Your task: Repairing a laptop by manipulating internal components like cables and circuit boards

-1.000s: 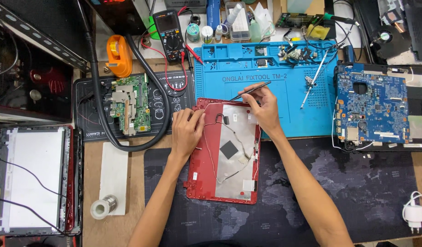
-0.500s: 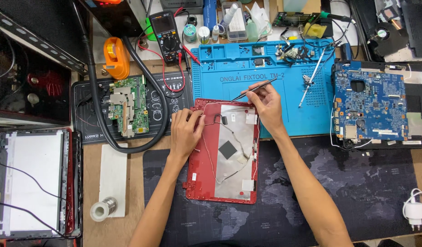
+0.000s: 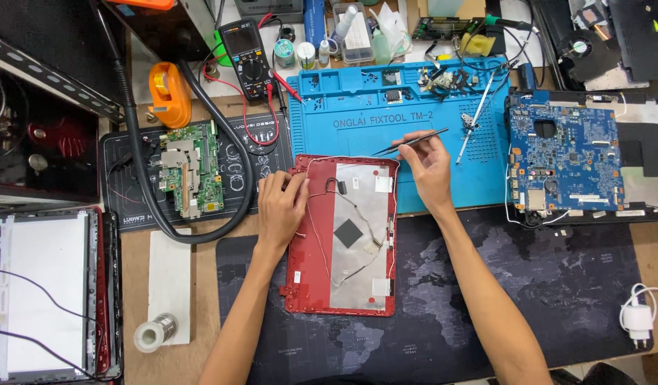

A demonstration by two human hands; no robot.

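Observation:
A red laptop lid shell (image 3: 311,285) lies inside-up on the bench, lined with silver foil and thin cables. My left hand (image 3: 280,207) rests on its upper left edge, fingers curled on a thin wire there. My right hand (image 3: 430,165) hovers at the shell's upper right corner, above the blue work mat (image 3: 357,117), pinching dark metal tweezers (image 3: 407,142) that point left.
A green circuit board (image 3: 192,170) sits left on a small black mat, ringed by a black hose. A blue motherboard (image 3: 565,158) lies right. A multimeter (image 3: 247,58), orange tool (image 3: 168,93), solder spool (image 3: 156,331), screen panel (image 3: 40,292) and white charger (image 3: 636,321) surround the dark desk mat (image 3: 557,285).
The right hand with the tweezers has lifted slightly off the shell's corner toward the blue mat. The left hand stays on the upper left edge.

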